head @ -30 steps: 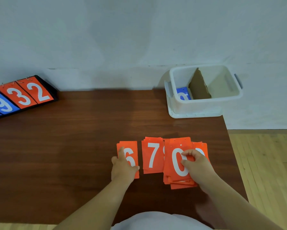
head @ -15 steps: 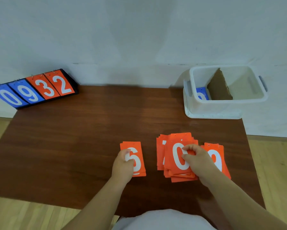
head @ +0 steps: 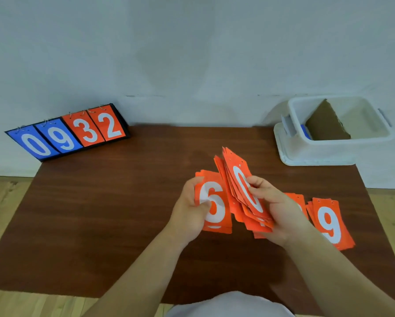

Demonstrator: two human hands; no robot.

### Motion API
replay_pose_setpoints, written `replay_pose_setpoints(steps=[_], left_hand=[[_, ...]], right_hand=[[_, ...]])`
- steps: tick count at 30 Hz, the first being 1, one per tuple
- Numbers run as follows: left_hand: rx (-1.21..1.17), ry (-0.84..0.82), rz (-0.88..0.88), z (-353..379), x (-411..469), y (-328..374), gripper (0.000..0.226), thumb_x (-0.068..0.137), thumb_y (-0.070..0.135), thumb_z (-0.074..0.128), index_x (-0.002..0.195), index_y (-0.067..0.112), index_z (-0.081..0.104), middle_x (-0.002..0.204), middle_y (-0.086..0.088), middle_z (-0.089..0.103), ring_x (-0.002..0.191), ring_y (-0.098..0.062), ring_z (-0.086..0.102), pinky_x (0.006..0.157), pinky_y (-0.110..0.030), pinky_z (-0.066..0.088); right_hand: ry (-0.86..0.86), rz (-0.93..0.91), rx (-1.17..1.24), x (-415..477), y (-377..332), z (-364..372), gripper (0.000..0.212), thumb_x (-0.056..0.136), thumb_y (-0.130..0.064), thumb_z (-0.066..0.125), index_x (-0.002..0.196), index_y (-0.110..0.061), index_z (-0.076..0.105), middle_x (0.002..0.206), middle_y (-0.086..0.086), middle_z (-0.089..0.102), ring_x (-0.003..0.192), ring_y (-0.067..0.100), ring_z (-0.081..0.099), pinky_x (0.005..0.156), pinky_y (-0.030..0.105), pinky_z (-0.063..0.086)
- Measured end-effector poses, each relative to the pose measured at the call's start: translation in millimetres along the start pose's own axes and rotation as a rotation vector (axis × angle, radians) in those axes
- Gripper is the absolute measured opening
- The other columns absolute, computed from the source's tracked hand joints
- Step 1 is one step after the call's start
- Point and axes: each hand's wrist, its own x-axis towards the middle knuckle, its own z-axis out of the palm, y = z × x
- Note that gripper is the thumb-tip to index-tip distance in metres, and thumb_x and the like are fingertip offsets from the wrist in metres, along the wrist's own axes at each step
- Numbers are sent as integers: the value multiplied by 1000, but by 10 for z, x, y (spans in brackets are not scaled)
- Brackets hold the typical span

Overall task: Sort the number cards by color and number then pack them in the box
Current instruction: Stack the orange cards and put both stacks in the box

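0 stack [head: 243, 188]: thin, stiff orange cards, rectangular, with small punched holes along the top edge. The top card bore a white "0". The stack was loosely fanned and tilted up off the tabletop [head: 100, 213], right of centre, with its top edge pointing toward the wall. The right-hand grip [head: 276, 209] was closed on its near half, with digits lying across the face of the numeral.

6 stack [head: 214, 209]: same orange cards, top card "6" in white, just left of the 0 stack and overlapped by it along one edge. The left-hand grip [head: 188, 211] was closed on its left side, thumb pressed on the numeral and fingertips curled over the top corner. Whether this stack lay flat or was lifted could not be told.

9 stack [head: 329, 223]: orange, top card "9", flat near the right edge of the tabletop, untouched.

Fourth stack [head: 296, 201]: orange, between the 9 stack and the right hand, numeral mostly hidden.

Box [head: 324, 152]: white plastic with a rounded rim and side handles, at the far right corner. A brown cardboard divider [head: 324, 122] with a ragged edge split it in two. A blue card [head: 305, 133] showed in the left compartment.

Scoreboard [head: 66, 133]: black stand at the far left corner, with ring-bound flip cards reading "0 9" in blue and "3 2" in orange.

Tabletop: dark red-brown wood grain, smooth.
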Motion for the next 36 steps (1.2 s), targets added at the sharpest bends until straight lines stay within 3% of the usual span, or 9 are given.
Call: replay_pose_setpoints(steps=[4, 9, 11, 14, 17, 21, 25, 30, 36], left_hand=[[-138, -146, 118, -26, -76, 149, 62, 89, 38, 76, 141, 45, 43, 134, 10, 64, 121, -17, 65, 99, -48, 56], [-176, -208, 186, 113, -206, 213, 33, 105, 35, 54, 132, 52, 45, 123, 26, 64, 113, -2, 67, 92, -33, 60], [-173, -208, 169, 212, -232, 200, 30, 108, 36, 47, 134, 50, 44, 126, 22, 63, 114, -2, 66, 94, -33, 59], [-93, -221, 177, 392, -262, 177, 30, 109, 38, 43, 137, 47, 46, 134, 18, 58, 116, 1, 64, 97, -31, 57], [-49, -297, 115, 609, -303, 167, 26, 108, 36, 45, 129, 51, 52, 133, 17, 60, 115, -5, 66, 97, -37, 58], [-20, -327, 20, 962, -217, 93, 28, 106, 37, 50, 131, 49, 53, 127, 11, 65, 111, -9, 69, 94, -37, 59], [325, -102, -60, 1469, 55, -206, 51, 97, 39, 64, 144, 36, 45, 112, 5, 65, 99, -13, 67, 84, -32, 54], [678, 144, -259, 2044, 399, -447, 94, 79, 55, 78, 154, 28, 28, 141, -11, 41, 130, -35, 48, 104, -45, 46], [801, 307, -435, 2550, 547, -425, 110, 77, 46, 85, 156, 33, 10, 150, -14, 28, 135, -40, 35, 106, -56, 43]], right_hand=[[111, -123, -105, -51, 147, 113, 27, 86, -8, 68, 112, -16, 69, 117, 16, 74, 97, 34, 74, 79, 48, 63], [380, -190, -248, -147, 329, 23, 20, 94, -5, 66, 104, -21, 73, 115, 8, 76, 101, 31, 74, 80, 45, 61], [437, -191, -289, -222, 337, -52, 20, 95, -6, 65, 108, -19, 71, 114, 6, 75, 101, 29, 74, 81, 44, 62], [460, -129, -286, -310, 343, -229, 18, 97, -9, 64, 110, -19, 71, 113, 4, 74, 101, 28, 73, 81, 44, 63], [387, -58, -246, -367, 328, -446, 18, 96, -9, 66, 112, -16, 72, 114, 8, 75, 103, 31, 74, 88, 49, 61], [427, -137, -340, -452, 239, -856, 17, 93, -7, 70, 103, -21, 73, 110, 5, 76, 100, 27, 74, 83, 42, 62], [580, -203, -563, -629, 26, -1515, 19, 90, -8, 71, 93, -26, 71, 114, -2, 70, 104, 21, 67, 95, 45, 57], [668, -187, -694, -902, -352, -2388, 15, 89, -14, 70, 93, -28, 69, 109, -7, 68, 100, 21, 66, 92, 46, 57], [686, -175, -759, -1056, -607, -3050, 16, 89, -11, 71, 93, -27, 70, 110, -6, 67, 99, 17, 64, 92, 40, 56]])
